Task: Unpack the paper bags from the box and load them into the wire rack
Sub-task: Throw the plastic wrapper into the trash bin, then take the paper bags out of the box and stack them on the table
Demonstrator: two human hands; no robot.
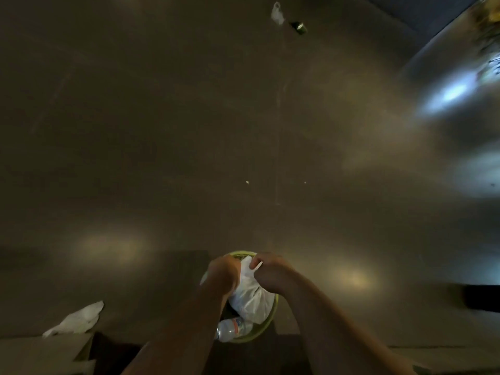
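Note:
Both my hands are low in the middle of the view, over a round yellow-green bin [272,313]. My left hand [226,273] and my right hand [267,272] both grip a white plastic bag [250,296] that sits in the bin's mouth. A clear plastic bottle [232,328] lies inside the bin at its near edge. No cardboard box, paper bags or wire rack show in this dim, blurred view.
A wide brown floor [243,144] fills most of the view. A crumpled white bag [77,319] lies at lower left. Another white scrap [277,13] and a small dark can-like object [300,27] lie far ahead. Bright reflections show at right.

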